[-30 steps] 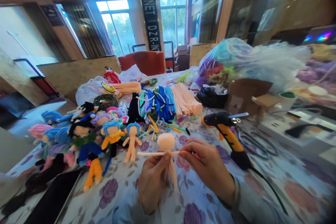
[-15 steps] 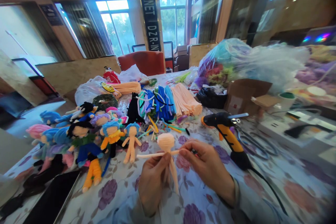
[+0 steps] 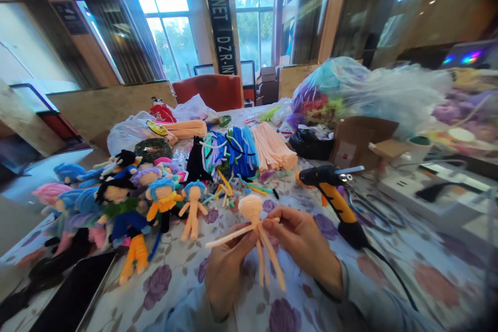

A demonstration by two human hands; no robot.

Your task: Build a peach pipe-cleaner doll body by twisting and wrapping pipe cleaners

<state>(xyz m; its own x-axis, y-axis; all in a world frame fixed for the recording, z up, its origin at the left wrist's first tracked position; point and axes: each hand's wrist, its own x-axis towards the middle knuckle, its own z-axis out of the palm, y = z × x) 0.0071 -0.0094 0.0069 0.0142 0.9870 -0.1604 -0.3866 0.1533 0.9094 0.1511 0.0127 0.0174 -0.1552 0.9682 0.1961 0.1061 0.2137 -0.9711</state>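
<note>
A peach pipe-cleaner doll [image 3: 251, 210] with a round wound head and thin stick limbs is held up between my two hands. My left hand [image 3: 229, 264] pinches it below the head, and one long arm of the doll sticks out to the left past my fingers. On the other side, my right hand [image 3: 301, 246] has its thumb and forefinger closed on the doll's right-hand arm. Two bare legs dangle below. A finished-looking peach doll with blue hair [image 3: 193, 210] lies just left of my hands. To the right lies a black and orange glue gun [image 3: 330, 197].
Several dressed dolls [image 3: 120, 207] crowd the left, near a dark phone-like slab [image 3: 73, 290]. Behind my hands lie blue pipe cleaners [image 3: 239, 150] and a peach bundle [image 3: 274, 148]. A cardboard box [image 3: 360, 140], plastic bags [image 3: 373, 83] and a white power strip [image 3: 420, 197] stand right.
The doll has tilted and shifted slightly right, its legs swinging out to the right and its left-hand arm sloping downward. My right fingers have moved in closer to the doll's body.
</note>
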